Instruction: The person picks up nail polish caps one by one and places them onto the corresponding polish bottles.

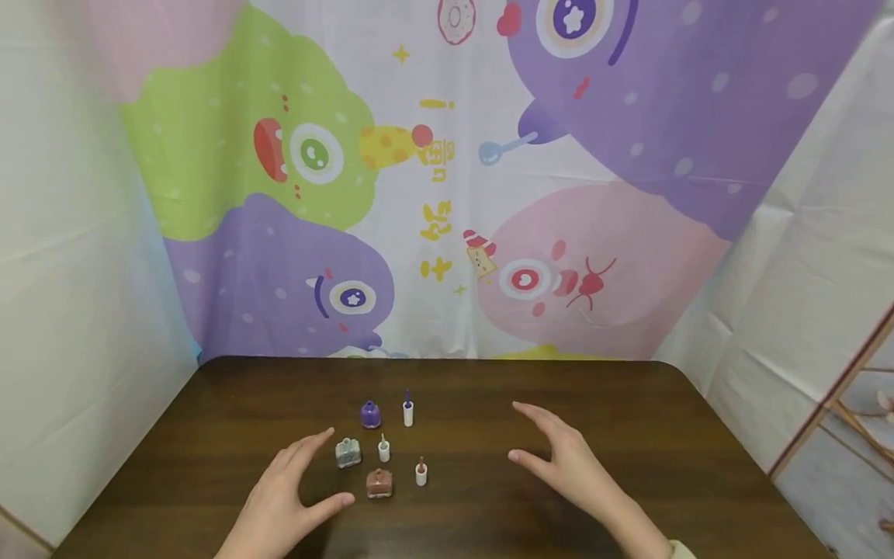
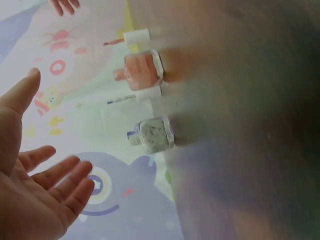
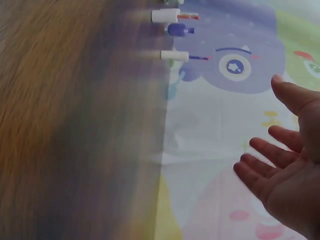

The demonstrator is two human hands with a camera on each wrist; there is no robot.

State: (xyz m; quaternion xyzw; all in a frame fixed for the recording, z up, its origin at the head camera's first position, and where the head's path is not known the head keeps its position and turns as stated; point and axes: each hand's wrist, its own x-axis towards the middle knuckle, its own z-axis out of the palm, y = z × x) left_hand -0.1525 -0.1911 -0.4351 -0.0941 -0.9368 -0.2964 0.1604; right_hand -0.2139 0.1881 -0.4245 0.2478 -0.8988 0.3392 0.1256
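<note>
Three uncapped nail polish bottles stand on the table: a purple bottle (image 1: 371,415) at the back, a glittery silver bottle (image 1: 348,453) at the left and a brownish-pink bottle (image 1: 379,484) nearest the front. Right of each stands a white cap with its brush pointing up: the purple-tipped cap (image 1: 408,413), the silver one's cap (image 1: 384,450) and the brownish-pink one's cap (image 1: 421,473). My left hand (image 1: 282,493), fingers spread and holding nothing, is just left of the silver and brownish-pink bottles. Well to their right, my right hand (image 1: 569,462) is held with thumb and fingers apart, nothing between them.
The dark wooden table (image 1: 628,411) has rounded back corners. Behind it hangs a cloth backdrop (image 1: 461,326) printed with cartoon monsters, and plain white cloth (image 1: 761,194) covers the sides. A thin wooden frame (image 1: 831,404) leans at the far right.
</note>
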